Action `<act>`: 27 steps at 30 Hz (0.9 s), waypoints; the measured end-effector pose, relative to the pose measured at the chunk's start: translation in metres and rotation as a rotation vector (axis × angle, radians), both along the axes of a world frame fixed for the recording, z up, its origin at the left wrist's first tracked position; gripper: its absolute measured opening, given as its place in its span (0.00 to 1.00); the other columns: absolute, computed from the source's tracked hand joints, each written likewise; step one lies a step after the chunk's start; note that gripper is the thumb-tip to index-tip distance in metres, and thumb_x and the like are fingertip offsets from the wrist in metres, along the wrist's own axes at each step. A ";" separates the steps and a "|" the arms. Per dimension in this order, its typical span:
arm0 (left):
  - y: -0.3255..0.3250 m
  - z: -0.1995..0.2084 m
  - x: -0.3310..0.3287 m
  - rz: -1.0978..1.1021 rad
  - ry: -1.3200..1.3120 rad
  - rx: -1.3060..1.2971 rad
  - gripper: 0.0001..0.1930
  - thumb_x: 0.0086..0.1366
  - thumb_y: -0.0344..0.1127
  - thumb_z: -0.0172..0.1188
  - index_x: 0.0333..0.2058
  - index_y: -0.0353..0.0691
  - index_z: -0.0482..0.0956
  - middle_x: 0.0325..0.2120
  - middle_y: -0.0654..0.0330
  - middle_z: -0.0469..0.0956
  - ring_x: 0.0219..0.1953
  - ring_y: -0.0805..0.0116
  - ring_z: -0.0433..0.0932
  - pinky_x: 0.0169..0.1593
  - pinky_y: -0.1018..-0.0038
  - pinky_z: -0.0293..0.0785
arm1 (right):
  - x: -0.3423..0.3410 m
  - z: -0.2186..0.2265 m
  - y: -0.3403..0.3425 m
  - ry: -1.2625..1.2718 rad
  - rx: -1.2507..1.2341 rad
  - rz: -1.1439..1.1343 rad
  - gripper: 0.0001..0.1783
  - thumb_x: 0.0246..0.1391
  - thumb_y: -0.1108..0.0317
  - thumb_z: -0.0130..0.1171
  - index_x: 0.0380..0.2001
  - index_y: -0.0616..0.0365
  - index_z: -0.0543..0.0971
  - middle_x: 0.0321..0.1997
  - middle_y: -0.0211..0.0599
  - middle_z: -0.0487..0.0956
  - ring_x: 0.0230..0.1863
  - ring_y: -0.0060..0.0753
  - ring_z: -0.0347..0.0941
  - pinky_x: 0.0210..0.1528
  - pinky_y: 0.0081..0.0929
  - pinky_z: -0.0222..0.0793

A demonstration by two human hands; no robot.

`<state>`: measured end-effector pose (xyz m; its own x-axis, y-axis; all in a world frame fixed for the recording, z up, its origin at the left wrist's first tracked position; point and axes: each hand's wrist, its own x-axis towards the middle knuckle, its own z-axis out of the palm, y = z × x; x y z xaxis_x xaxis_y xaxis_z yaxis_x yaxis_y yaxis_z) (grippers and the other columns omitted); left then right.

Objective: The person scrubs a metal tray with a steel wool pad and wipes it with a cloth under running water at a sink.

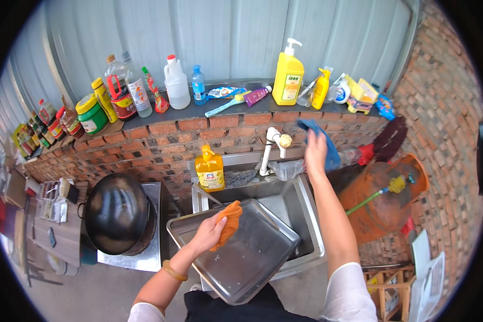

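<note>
My left hand (207, 235) is closed on a crumpled orange cloth (231, 216), above the left part of a shallow rectangular metal tray (244, 255). The tray lies tilted across the front of the steel sink (317, 236), its near corner close to my body. Up at the right, beside the white tap (266, 155), my right hand (315, 153) grips a blue cloth (330, 145) that hangs in folds; its fingers are partly hidden. A yellow pump bottle (210, 174) and grey scrubbing material (240, 178) sit on the sink's back rim.
On the left a black wok (117, 213) rests on a stove. A brick ledge (228, 110) behind the sink carries several bottles, jars and a brush. A rusty orange gas cylinder (378, 196) stands at the right, above a wooden crate (394, 292).
</note>
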<state>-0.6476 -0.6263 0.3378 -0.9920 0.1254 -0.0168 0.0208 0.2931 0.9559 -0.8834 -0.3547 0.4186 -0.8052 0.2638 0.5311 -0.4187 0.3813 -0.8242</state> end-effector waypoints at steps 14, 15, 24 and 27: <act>0.081 -0.012 0.009 0.190 -0.059 -0.226 0.22 0.69 0.40 0.40 0.60 0.42 0.60 0.40 0.43 0.76 0.44 0.45 0.75 0.50 0.62 0.69 | 0.000 -0.068 -0.038 0.166 0.411 0.098 0.19 0.53 0.63 0.55 0.48 0.56 0.71 0.54 0.49 0.66 0.58 0.53 0.58 0.58 0.47 0.52; 0.082 -0.010 0.007 0.225 -0.074 -0.224 0.22 0.69 0.40 0.40 0.60 0.42 0.60 0.39 0.43 0.77 0.43 0.44 0.75 0.48 0.61 0.69 | 0.015 -0.072 -0.042 0.183 0.393 0.181 0.18 0.53 0.63 0.54 0.47 0.56 0.72 0.54 0.49 0.66 0.58 0.54 0.58 0.58 0.47 0.52; 0.076 -0.019 -0.006 0.565 0.118 -0.147 0.21 0.68 0.36 0.41 0.59 0.42 0.61 0.37 0.43 0.76 0.40 0.45 0.76 0.46 0.59 0.70 | 0.064 -0.139 -0.140 -0.436 0.002 0.811 0.14 0.59 0.61 0.51 0.34 0.62 0.77 0.30 0.39 0.76 0.33 0.30 0.71 0.39 0.27 0.67; 0.053 -0.045 -0.008 0.663 0.072 -0.188 0.21 0.68 0.34 0.41 0.59 0.39 0.61 0.40 0.41 0.73 0.42 0.44 0.74 0.48 0.60 0.70 | 0.116 -0.127 -0.139 -0.272 0.102 0.728 0.16 0.59 0.57 0.52 0.38 0.61 0.75 0.35 0.44 0.73 0.37 0.38 0.69 0.45 0.31 0.66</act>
